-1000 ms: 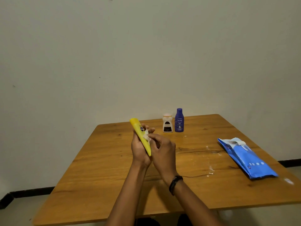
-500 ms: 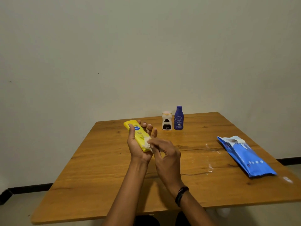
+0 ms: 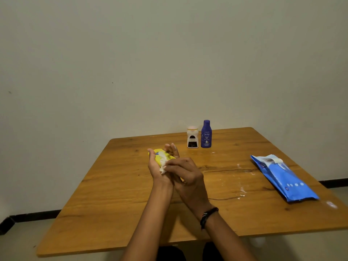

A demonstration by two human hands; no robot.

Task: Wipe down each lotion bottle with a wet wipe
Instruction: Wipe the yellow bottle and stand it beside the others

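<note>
We find the left hand raised above the wooden table, palm up, with the yellow lotion bottle lying across it. The fingers are only loosely curled behind the bottle, the thumb along its near edge; we judge this cradling hold is chosen to leave the front face exposed for wiping. A crumpled white wet wipe lies on that face. The right hand pinches the wipe between thumb and fingertips, the rest of the fingers bent inward, and presses it against the bottle, so one hand steadies while the other works.

Further right, at the far edge of the table, a white bottle and a blue bottle stand upright just beside each other, well apart from the hands. We judge they are parked there out of the working space; whether they have been wiped we cannot tell.

At the right edge lies the blue wipe pack, flat, its flap lifted, presumably kept within reach for a fresh wipe. White smears mark the wood between pack and hands.
</note>
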